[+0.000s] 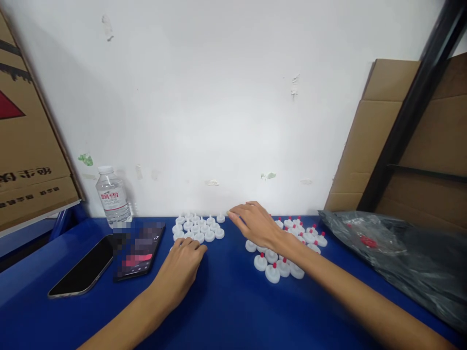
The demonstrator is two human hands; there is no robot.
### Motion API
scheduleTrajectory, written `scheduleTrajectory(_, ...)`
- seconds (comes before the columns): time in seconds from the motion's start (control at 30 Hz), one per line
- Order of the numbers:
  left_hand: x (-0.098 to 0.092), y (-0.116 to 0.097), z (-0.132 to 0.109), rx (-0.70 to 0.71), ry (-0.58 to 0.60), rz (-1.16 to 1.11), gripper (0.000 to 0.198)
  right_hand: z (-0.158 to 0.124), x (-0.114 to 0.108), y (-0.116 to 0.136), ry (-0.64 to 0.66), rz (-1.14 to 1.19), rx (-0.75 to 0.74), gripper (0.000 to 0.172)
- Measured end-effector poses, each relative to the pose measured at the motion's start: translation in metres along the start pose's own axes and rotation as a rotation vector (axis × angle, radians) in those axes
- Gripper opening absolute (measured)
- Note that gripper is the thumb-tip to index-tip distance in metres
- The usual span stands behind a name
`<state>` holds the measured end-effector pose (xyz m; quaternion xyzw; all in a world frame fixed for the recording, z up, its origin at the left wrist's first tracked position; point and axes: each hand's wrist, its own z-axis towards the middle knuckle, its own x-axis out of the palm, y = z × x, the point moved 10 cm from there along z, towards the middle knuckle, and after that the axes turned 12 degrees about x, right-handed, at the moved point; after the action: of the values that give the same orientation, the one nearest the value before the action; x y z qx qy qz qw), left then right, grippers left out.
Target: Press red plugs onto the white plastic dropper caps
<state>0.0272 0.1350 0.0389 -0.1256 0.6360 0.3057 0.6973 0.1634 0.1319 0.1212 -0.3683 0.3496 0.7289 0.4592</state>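
My left hand [184, 265] is palm down at the front edge of a cluster of plain white round caps [197, 226] with short upright nozzles. Its fingers are curled downward, the tips hidden, and what they hold, if anything, does not show. A bit of white peeks out beside them. My right hand [255, 224] reaches leftward over a second group of white caps [273, 273], these mostly with red tips. Its fingers are stretched out, and the foremost ends just right of a single plain cap [221, 218] by the wall. The hand and forearm cover part of the red-tipped group.
On the blue table [226, 311], a water bottle [114, 197] and two phones, a dark one [82, 270] and a lit one [140, 253], lie left. A grey plastic bag [412, 262] with a clear bag of red pieces [368, 241] covers the right. Cardboard [368, 131] flanks the white wall.
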Motion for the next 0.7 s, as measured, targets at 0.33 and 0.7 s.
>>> scheduleTrajectory(0.33, -0.003, -0.002, 0.001, 0.024, -0.045, -0.047, 0.029, -0.128, -0.044, 0.087, -0.304, 0.037, -0.429, 0.018)
scheduleTrajectory(0.7, -0.036, -0.013, -0.01, 0.106, -0.433, -0.455, 0.018, -0.123, 0.019, 0.032, 0.164, 0.477, 0.112, 0.027)
